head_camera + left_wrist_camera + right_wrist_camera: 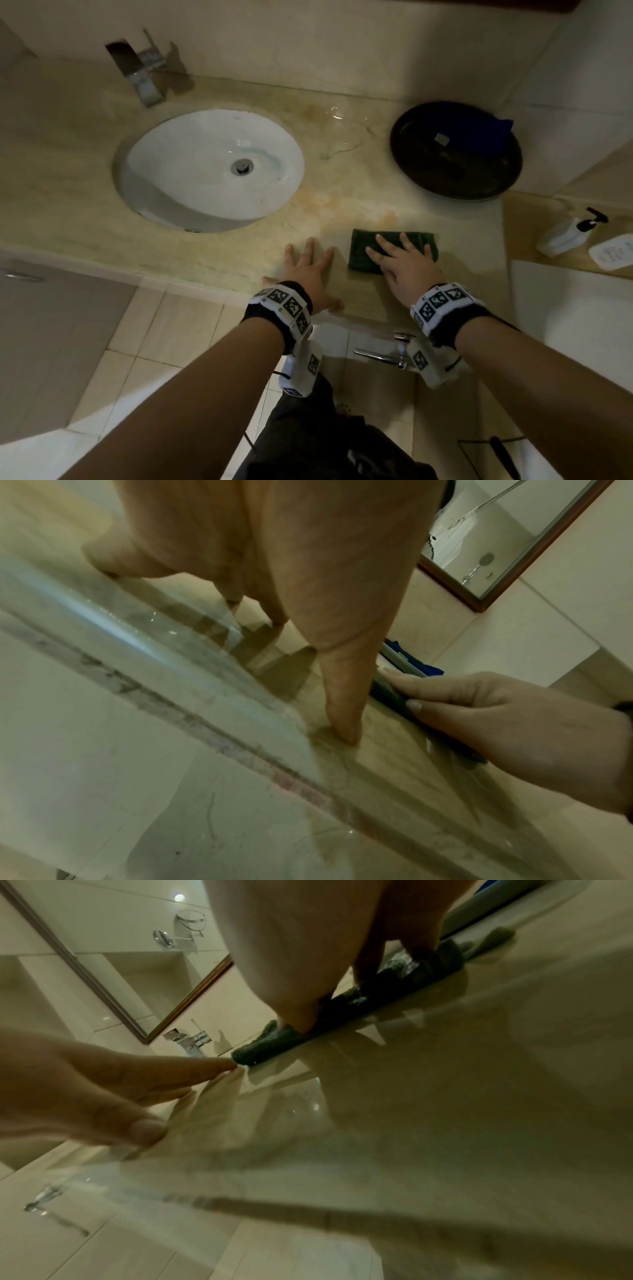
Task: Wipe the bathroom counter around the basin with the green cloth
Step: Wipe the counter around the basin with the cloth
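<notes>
Beige counter [85, 192] holds white basin [191, 192], dark tray [428, 178] with blue item [479, 133].

No word, brand or number can be read anywhere. The white bands [283, 306] on both wrists carry black-and-white square code patterns, not letters. At the far right, a white sachet [613, 251] lying beside a pump bottle [568, 233] bears faint lines of print, too small and blurred to make out. A small pale tag [441, 138] on the blue cloth in the dark round tray [455, 178] shows no legible marking.
</notes>
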